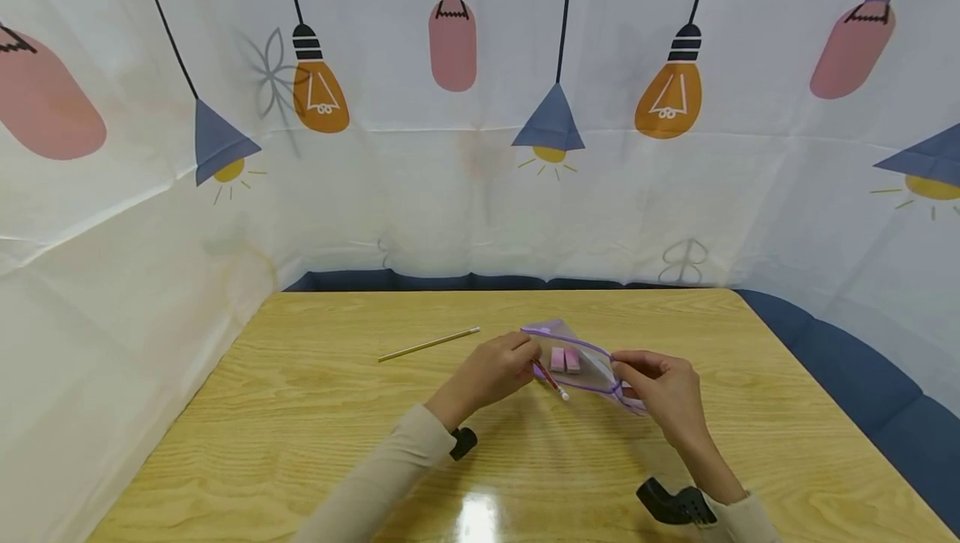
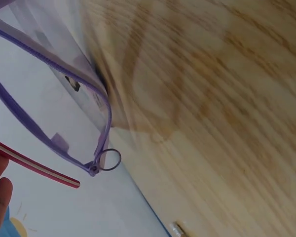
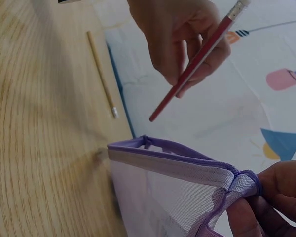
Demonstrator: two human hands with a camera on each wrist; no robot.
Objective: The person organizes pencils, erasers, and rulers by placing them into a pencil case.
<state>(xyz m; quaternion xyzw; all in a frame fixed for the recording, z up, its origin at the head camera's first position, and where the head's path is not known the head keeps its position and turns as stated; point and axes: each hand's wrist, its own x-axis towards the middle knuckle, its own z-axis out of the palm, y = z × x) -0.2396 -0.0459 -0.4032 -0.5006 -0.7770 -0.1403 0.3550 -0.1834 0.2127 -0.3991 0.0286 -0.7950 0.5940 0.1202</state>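
Observation:
My left hand (image 1: 497,370) pinches a red pencil (image 1: 552,381) with a white eraser end. In the right wrist view the red pencil (image 3: 200,58) slants, its unsharpened-looking end just above the pouch mouth. My right hand (image 1: 666,393) grips one end of a see-through mesh zipper pouch (image 3: 163,185) with purple trim. The pouch's zipper (image 2: 54,64) stands undone, with a ring pull (image 2: 111,159) at its far corner. Two pink erasers (image 1: 565,360) show at the pouch in the head view. Parts of both hands' fingers are hidden.
A gold-coloured pencil (image 1: 427,345) lies on the wooden table (image 1: 315,426), left of the pouch. A white curtain (image 1: 450,193) printed with lamps hangs behind the table. Dark blue padding (image 1: 847,360) runs along the right edge. Black wrist mounts (image 1: 675,503) sit below the hands.

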